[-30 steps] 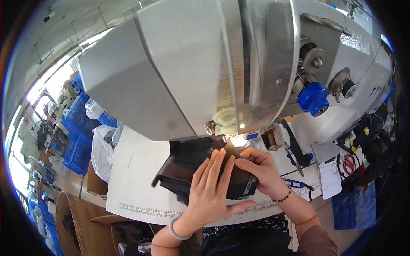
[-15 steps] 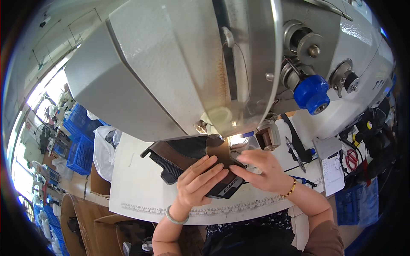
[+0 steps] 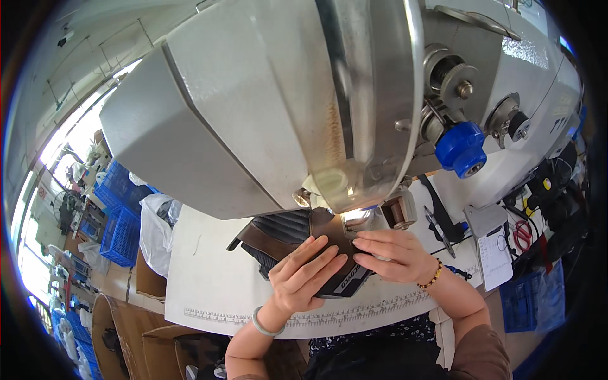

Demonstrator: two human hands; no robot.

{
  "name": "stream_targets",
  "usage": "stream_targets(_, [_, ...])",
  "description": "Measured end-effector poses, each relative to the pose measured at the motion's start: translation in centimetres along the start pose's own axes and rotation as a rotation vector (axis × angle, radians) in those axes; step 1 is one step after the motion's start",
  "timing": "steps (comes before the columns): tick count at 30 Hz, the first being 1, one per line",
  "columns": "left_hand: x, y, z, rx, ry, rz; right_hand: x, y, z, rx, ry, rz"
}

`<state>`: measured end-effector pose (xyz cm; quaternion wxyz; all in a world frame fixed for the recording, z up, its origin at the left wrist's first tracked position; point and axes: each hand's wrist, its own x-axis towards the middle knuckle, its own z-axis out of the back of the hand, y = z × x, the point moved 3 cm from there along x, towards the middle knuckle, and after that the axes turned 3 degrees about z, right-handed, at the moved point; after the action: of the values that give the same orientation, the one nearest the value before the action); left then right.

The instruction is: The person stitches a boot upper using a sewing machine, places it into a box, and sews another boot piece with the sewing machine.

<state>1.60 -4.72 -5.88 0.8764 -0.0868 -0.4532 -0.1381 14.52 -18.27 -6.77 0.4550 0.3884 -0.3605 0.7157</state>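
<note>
Since half a second ago, the right hand [image 3: 405,256] has drawn its spread fingers together at the right side of a brown-and-black piece [image 3: 272,240], whose left end has shifted slightly toward the worktop [image 3: 209,272]'s front edge. Largest is the pale sewing machine [image 3: 240,114], its head overhanging the worktop, along whose front edge runs a ruler scale [image 3: 259,316]. Between that scale and the machine's lit needle area lies the piece, its ribbed black panel toward the worktop's left edge. Left-hand [image 3: 294,282] fingers lie nearly together, stretched over it; whether either thumb clamps from beneath, I cannot tell. Smaller still are the machine's blue knob [image 3: 460,149] and a pen [image 3: 439,229] near the worktop's right edge.
</note>
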Motion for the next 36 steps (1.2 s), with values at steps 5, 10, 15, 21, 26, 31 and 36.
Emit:
stream_targets(5, [0.3,-0.1,0.0,0.029,0.003,-0.043,0.7,-0.1,1.2,-0.062,0.051,0.041])
stream_targets(10, [0.3,0.3,-0.3,0.031,0.028,-0.046,1.2,-0.4,1.9,-0.094,0.167,0.091])
stream_targets(15, [0.7,0.9,-0.4,0.039,-0.014,-0.043,1.2,-0.8,1.3,-0.105,0.142,0.06])
stream_targets(21, [1.6,1.9,-0.4,0.079,-0.003,-0.05,1.1,-1.4,0.5,-0.143,0.097,0.031])
stream_targets(26, [2.1,3.1,-0.4,0.074,-0.028,-0.118,1.1,-1.9,0.6,-0.101,0.096,-0.053])
stream_targets(31, [2.3,4.4,-0.5,-0.024,-0.065,-0.118,-0.4,-5.9,-0.1,0.505,-0.15,-0.95])
stream_targets(36, [2.5,5.0,-0.6,-0.186,-0.069,-0.036,-0.2,-10.0,-3.4,0.703,0.126,-1.008])
